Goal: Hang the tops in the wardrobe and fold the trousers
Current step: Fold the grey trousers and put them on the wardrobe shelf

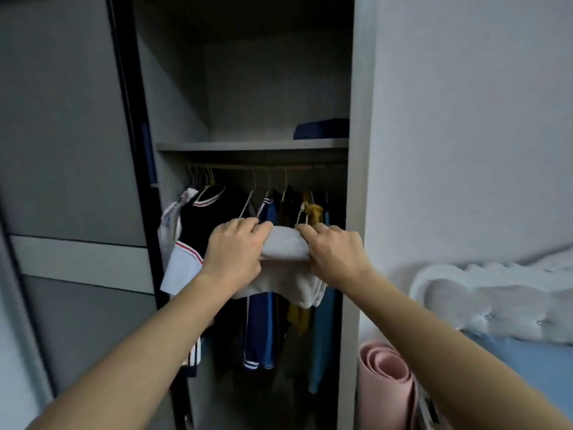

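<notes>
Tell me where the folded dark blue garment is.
In the head view, the folded dark blue garment lies at the right end of the wardrobe shelf, above the clothes rail.

The wardrobe (356, 181) stands open in front of me, its sliding door (62, 150) off to my left. Inside, a shelf (248, 146) runs across, with a folded pile (321, 129) on its right end. Just under the shelf is the rail (248, 166), and the hanging tops (217, 218) fill the space below it from left to right. My left hand (235, 252) and right hand (333, 252) grip a folded garment (283, 243) between them, in front of the tops and below the shelf. Right of the wardrobe, a rolled mat (387, 377) stands beside its side wall, with the bed (527, 367) further right and bedding (496, 293) heaped on it.
</notes>
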Motion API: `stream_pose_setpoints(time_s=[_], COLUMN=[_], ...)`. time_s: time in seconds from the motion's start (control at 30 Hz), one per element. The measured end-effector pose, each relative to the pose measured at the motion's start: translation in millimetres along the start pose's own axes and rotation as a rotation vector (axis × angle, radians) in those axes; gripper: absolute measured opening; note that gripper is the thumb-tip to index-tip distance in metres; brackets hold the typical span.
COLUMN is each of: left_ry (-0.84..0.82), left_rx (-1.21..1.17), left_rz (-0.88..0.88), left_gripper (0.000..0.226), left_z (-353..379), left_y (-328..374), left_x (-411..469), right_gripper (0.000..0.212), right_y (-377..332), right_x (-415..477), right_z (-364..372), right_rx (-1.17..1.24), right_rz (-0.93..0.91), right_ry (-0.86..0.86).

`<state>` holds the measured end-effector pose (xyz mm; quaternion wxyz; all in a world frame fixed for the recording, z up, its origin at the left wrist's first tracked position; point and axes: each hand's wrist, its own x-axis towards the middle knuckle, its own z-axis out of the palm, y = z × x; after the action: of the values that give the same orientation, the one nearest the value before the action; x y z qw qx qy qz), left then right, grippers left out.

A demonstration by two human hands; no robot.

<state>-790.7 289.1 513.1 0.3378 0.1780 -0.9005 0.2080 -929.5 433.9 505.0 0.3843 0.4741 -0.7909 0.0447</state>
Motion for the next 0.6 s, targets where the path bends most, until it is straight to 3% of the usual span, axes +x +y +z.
stream_pose_setpoints(time_s=[0.23, 0.6], left_ry=[0.147, 0.425], left_rx=[0.104, 0.135], left_rz=[-0.016, 0.003], left_gripper=[0.063, 0.062], left_z=[-17, -13], left_y=[-147, -231], left_x=[34, 209], right_gripper=[0.051, 0.035], right_y=[-80, -29], right_x=[131, 309], right_z=[-20, -42], right_rx=[-0.048, -0.253], right_rz=[-0.046, -0.002], right_ry=[0.149, 0.46])
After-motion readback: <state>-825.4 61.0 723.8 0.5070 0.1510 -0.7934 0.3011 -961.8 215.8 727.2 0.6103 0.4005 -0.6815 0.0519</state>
